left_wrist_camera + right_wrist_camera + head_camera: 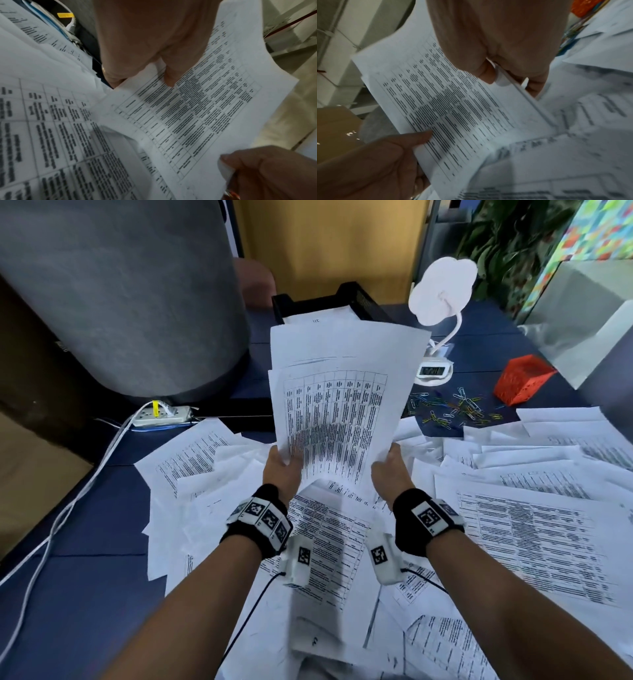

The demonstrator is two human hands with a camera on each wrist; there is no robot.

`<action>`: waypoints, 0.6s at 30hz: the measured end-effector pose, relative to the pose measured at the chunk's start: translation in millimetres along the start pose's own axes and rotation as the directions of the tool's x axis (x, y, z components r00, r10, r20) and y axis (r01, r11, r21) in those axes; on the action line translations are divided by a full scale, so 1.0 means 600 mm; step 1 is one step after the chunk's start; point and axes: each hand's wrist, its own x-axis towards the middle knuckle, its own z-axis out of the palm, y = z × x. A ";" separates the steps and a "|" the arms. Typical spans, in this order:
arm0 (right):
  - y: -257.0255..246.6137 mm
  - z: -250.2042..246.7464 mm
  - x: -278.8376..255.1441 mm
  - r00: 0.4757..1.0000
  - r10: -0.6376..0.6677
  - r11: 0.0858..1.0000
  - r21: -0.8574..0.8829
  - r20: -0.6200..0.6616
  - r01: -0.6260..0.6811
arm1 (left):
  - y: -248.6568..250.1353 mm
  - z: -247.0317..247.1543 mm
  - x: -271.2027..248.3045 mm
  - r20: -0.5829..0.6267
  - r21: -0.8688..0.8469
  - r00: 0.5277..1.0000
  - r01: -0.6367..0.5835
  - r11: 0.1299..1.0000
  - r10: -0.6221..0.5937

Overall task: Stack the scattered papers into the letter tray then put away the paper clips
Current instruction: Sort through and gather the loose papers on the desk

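A bundle of printed sheets is held up above the desk, tilted toward the black letter tray at the back, which holds a few sheets. My left hand pinches the bundle's lower left edge, thumb on top. My right hand pinches its lower right edge. Many more printed papers lie scattered over the blue desk. A heap of coloured paper clips lies right of the bundle, next to a tipped red mesh holder.
A large grey cylinder stands at the back left, with a power strip and white cables at its foot. A white cloud-shaped lamp with a small clock base stands right of the tray. A grey box sits far right.
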 end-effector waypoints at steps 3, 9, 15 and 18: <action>0.021 0.004 0.006 0.998 0.045 0.993 -0.108 0.045 -0.040 | -0.003 0.003 0.004 0.010 0.036 1.000 0.012 0.999 -0.012; 0.026 -0.019 0.012 0.999 0.006 0.994 0.106 0.044 -0.011 | 0.013 0.002 0.019 0.022 -0.077 0.999 -0.027 0.997 0.029; 0.011 -0.045 0.027 0.996 0.041 0.965 0.255 0.078 -0.060 | 0.048 -0.005 0.045 0.083 -0.098 0.990 -0.107 0.989 0.115; -0.002 -0.059 0.046 0.999 0.025 0.969 0.246 0.044 -0.035 | 0.068 0.002 0.060 0.047 -0.020 0.985 -0.168 0.986 0.169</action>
